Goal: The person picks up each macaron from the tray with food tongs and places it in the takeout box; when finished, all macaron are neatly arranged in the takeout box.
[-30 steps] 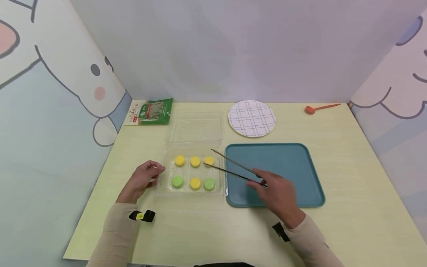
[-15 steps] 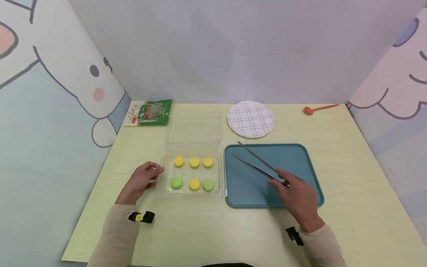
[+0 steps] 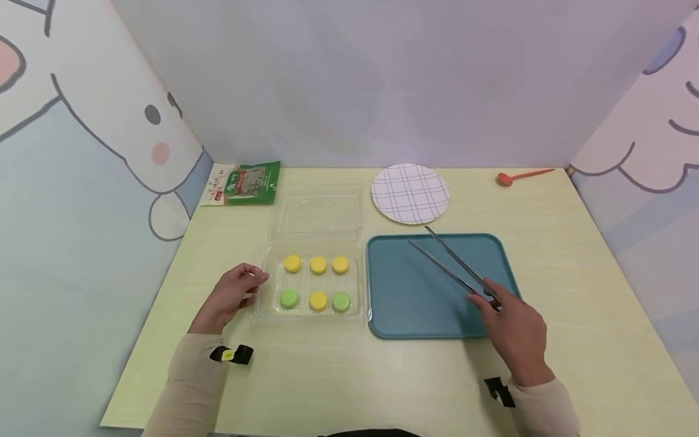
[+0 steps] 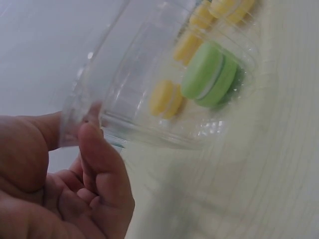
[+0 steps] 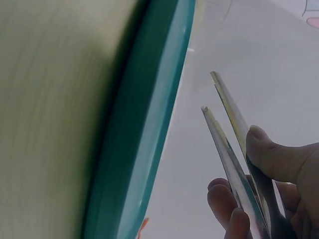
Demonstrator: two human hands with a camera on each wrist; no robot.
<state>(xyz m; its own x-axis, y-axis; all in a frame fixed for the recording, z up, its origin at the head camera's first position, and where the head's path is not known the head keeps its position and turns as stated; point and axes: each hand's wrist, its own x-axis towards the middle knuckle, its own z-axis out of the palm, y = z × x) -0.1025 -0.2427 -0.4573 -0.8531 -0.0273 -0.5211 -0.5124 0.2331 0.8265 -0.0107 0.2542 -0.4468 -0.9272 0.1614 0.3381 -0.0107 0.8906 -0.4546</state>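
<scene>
My left hand [image 3: 233,295] pinches the left edge of a clear plastic clamshell box [image 4: 124,64] between thumb and finger. The box lies open on the table, its lid [image 3: 318,212] folded back behind it. Inside are several macarons in two rows: a yellow macaron [image 3: 292,263] stands at the back left, a green macaron [image 4: 209,74] at the front left. My right hand [image 3: 516,328] holds metal tongs [image 3: 455,258] over the right part of a blue tray [image 3: 404,291]. The tong tips are spread apart with nothing between them, as the right wrist view also shows.
Behind the tray lies a round plate with a blue check pattern [image 3: 411,194]. An orange-red spoon [image 3: 524,176] is at the back right, and a green and white food packet [image 3: 241,184] at the back left. Walls rise behind and on both sides of the table [image 3: 306,376].
My right hand has carried the tongs to the right, from over the box's macarons to over the tray. My left hand has stayed at the box edge, and the macarons have not moved.
</scene>
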